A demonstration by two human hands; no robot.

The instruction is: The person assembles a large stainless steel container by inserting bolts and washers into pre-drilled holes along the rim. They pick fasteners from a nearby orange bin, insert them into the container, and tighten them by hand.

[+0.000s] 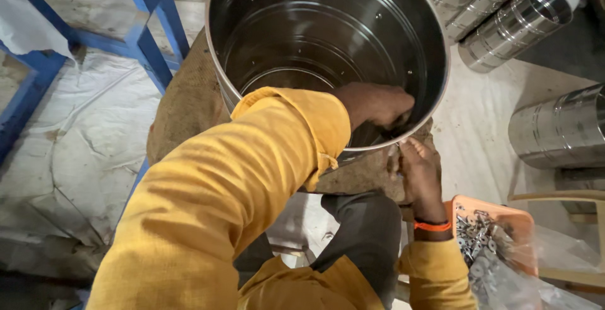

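Left hand (377, 104), in a yellow sleeve, reaches over the rim of a large steel drum (302, 39) and sits against the inner wall on the near side. Fingers curl down and inward; whatever they press or pinch is hidden behind the hand, so I cannot tell if it holds anything.

Right hand (419, 174) is outside the drum, just below the left hand, fingertips up against the outer wall under the rim. Fingers are close together around something small and shiny at the wall; too small to identify. An orange band is on that wrist.

The drum stands upright on brown burlap cloth (186, 105), directly ahead of both hands.

Right of the right wrist: an orange tray (488, 208) of small metal fasteners, partly under clear plastic. Farther right and beyond the hands: more steel cylinders (513, 26) lying on their sides. Left of the left arm: a blue metal frame (148, 33).
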